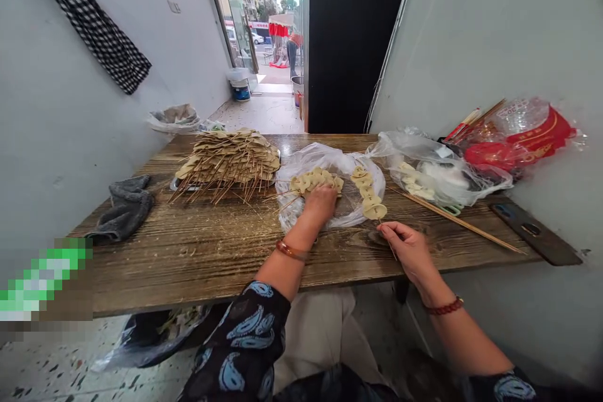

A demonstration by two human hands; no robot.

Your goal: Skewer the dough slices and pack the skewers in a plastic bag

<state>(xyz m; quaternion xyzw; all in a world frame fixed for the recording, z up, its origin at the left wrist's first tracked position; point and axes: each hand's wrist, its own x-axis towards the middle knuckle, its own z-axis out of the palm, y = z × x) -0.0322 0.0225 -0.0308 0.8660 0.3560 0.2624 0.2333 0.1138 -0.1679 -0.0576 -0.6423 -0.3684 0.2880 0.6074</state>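
My right hand (407, 248) pinches the lower end of a thin wooden skewer, raised near the table's front edge. Threaded along it are several pale, round, thin slices (374, 206) of food, whose exact kind I cannot make out. My left hand (323, 204) rests on a small pile of similar skewered slices (306, 181); its fingertips are hidden, so its grip is unclear. That pile lies on a clear plastic bag (294, 217) spread on the wooden table. To the left, a tall heap of loaded skewers (230, 160) sits on a metal tray (175, 184), sticks pointing toward me.
Bare skewers (464, 223) lie slanting at the right, near a phone (537, 232). Behind them, a plastic bag (443, 179) holds pale pieces, beside red packaging (527, 138). A grey cloth (125, 207) lies at the table's left edge.
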